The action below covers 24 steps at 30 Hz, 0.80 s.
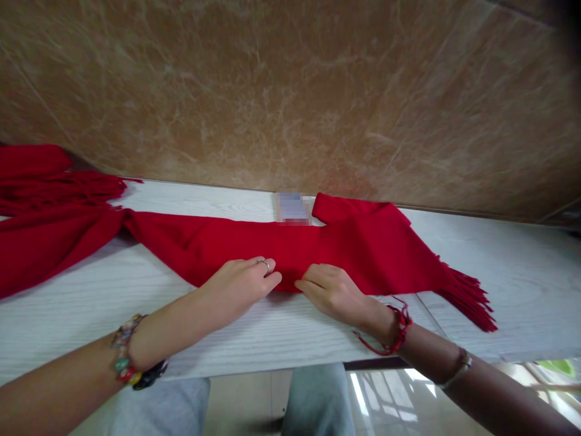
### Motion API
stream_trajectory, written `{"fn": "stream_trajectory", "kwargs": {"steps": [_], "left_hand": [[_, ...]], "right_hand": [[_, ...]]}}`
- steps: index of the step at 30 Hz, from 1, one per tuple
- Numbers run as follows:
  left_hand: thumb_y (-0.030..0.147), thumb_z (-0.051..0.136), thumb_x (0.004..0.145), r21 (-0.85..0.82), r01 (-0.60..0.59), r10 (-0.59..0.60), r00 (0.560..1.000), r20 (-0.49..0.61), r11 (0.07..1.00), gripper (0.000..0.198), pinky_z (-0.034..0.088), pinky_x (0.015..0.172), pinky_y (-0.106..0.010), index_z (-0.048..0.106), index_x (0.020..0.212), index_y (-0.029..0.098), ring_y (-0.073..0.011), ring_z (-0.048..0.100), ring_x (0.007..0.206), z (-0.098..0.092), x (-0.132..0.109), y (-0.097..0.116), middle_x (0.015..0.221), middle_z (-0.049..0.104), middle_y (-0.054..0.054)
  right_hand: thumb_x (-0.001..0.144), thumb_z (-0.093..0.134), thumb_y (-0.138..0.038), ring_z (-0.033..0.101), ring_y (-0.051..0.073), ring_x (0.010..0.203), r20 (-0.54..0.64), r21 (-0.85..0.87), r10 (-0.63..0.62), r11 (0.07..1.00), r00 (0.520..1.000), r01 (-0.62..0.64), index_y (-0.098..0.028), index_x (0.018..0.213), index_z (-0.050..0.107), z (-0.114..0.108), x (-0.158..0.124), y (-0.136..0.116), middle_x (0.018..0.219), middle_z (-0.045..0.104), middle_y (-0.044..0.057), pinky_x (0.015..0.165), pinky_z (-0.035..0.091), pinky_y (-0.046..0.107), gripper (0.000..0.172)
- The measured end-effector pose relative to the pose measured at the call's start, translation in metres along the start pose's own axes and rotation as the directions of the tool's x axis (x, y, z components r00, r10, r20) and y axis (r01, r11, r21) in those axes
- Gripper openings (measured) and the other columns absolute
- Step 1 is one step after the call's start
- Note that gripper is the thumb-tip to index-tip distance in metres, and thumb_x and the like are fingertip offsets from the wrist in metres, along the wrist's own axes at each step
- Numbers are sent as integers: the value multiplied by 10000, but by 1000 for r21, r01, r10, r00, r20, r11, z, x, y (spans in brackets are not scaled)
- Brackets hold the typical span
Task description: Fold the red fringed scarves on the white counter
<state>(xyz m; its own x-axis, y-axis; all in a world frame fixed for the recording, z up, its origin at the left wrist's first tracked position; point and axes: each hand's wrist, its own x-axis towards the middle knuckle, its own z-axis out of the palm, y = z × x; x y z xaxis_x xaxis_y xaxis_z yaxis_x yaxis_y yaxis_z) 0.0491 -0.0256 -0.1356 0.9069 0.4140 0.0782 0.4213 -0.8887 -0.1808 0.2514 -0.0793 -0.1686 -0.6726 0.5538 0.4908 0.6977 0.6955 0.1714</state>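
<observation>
A long red scarf (318,248) with fringed ends lies stretched across a white wood-grain table (508,272). My left hand (242,283), with a ring on one finger and a beaded bracelet at the wrist, rests on the scarf's near edge, fingers curled and pinching the cloth. My right hand (331,292), with a red cord bracelet, pinches the same near edge a little to the right. The two hands almost touch. One fringe (467,297) hangs at the right; the other (68,188) lies bunched at the far left.
A brown marble wall (290,91) rises right behind the table. A small blurred item (293,208) lies at the table's back edge beside a folded scarf corner. My knees in light trousers (313,399) show below the table's near edge, over a shiny floor.
</observation>
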Motion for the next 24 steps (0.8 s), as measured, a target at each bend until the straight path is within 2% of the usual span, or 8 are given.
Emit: {"fn": "stream_trajectory", "kwargs": {"steps": [4, 9, 14, 21, 24], "left_hand": [[46, 415, 825, 4, -6, 6, 1000, 9, 1000, 186, 438, 704, -275, 541, 866, 176, -171, 533, 857, 3, 0, 0, 861, 548, -42], [59, 402, 836, 6, -17, 17, 1000, -1, 1000, 180, 435, 672, -269, 540, 864, 171, -171, 525, 827, 2, -1, -3, 847, 542, -45], [41, 412, 825, -2, -115, 115, 993, -3, 993, 218, 422, 699, -257, 546, 916, 187, -154, 532, 855, 1, -4, -9, 905, 565, -32], [64, 442, 822, -48, -157, 161, 982, 94, 986, 200, 408, 621, -237, 580, 893, 190, -139, 546, 748, -4, -8, -14, 846, 582, -21], [76, 426, 827, -97, -171, 182, 977, 111, 980, 252, 393, 598, -222, 580, 971, 215, -129, 537, 722, -7, -10, -14, 842, 567, -18]], "right_hand": [[879, 348, -105, 425, 128, 585, -34, 11, 28, 1000, 999, -28, -150, 678, 571, -1, 3, 0, 608, 506, 23, 546, 323, 253, 303], [876, 397, -154, 472, 128, 634, -6, 38, -14, 999, 1000, 14, -145, 770, 586, -7, 4, 1, 664, 543, 32, 579, 355, 251, 218], [880, 374, -122, 480, 134, 640, 37, 35, -63, 997, 997, 61, -127, 773, 594, -9, 3, 2, 676, 561, 45, 581, 363, 256, 245], [888, 365, -133, 480, 133, 629, 97, 67, -100, 993, 990, 94, -127, 764, 602, -13, 6, 1, 659, 566, 40, 596, 376, 263, 267], [886, 374, -144, 505, 137, 664, 99, 105, -98, 991, 990, 87, -130, 786, 614, -13, 6, 2, 695, 592, 49, 624, 400, 268, 260]]}}
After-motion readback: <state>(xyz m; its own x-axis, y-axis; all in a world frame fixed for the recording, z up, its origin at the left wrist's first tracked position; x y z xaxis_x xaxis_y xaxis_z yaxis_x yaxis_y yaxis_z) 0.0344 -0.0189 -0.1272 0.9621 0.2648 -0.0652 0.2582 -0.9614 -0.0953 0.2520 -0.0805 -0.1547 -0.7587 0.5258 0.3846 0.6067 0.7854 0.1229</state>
